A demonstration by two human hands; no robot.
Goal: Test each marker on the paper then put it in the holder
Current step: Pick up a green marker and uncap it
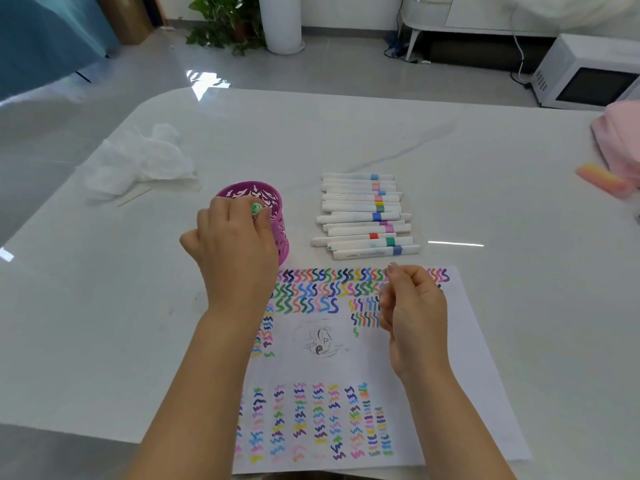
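Note:
My left hand (232,242) is over the purple cut-out holder (273,202) and pinches a green-ended marker (256,208) at the holder's mouth; most of the marker is hidden by the hand. My right hand (412,306) hovers over the paper (467,358) with curled fingers and holds nothing. The paper is covered with rows of coloured squiggles and a small pencil sketch in the middle. A pile of several white markers (363,216) with coloured bands lies on the table just beyond the paper.
A crumpled white tissue (138,164) and a thin stick (133,197) lie at the left of the white table (485,150). A pink cloth (620,140) and an orange-pink block (601,180) sit at the right edge. A microwave (588,74) stands on the floor beyond.

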